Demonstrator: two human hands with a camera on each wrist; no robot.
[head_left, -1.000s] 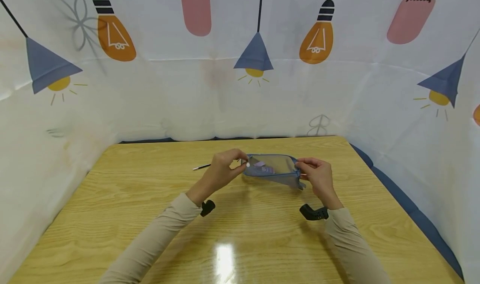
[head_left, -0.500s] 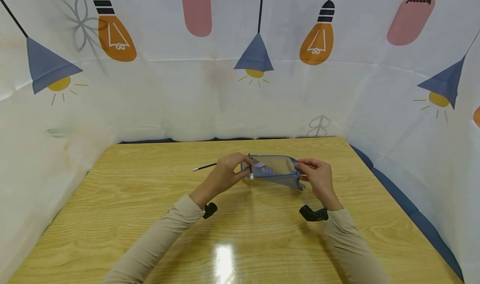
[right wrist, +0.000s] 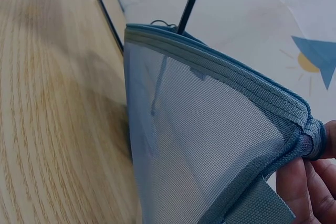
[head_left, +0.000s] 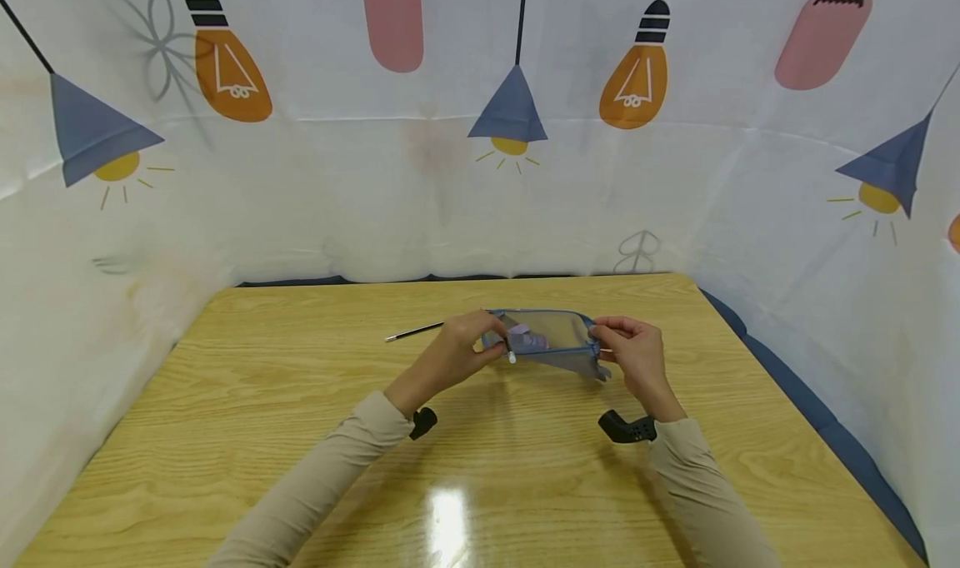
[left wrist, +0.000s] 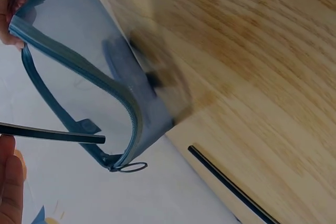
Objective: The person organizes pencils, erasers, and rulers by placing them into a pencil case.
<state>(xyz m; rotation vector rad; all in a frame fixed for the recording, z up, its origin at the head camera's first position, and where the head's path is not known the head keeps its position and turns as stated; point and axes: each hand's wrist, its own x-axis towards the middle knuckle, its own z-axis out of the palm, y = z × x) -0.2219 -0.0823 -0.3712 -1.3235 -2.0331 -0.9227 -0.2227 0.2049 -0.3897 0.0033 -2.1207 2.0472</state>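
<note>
My left hand (head_left: 457, 350) pinches a dark pencil (left wrist: 52, 134) with a white end, over the left part of an unzipped mesh pencil case (head_left: 558, 356). In the left wrist view the pencil's tip lies across the case's opening. The right wrist view has the pencil (right wrist: 192, 1) passing behind the near zipped rim; how deep it reaches is unclear. My right hand (head_left: 636, 353) pinches the right end of the case and holds its mouth wide. Purplish things (head_left: 527, 336) show inside, their kind not clear.
A second dark pencil (head_left: 415, 332) with a white end lies on the wooden table (head_left: 300, 435), left of the case and partly behind my left hand. A curtain (head_left: 435, 201) printed with lamps and bulbs hangs along the table's back and sides.
My left hand has moved a little right and slightly down. The pencil in it has turned, its white end now pointing toward me at the case's front rim. My right hand stays in place.
</note>
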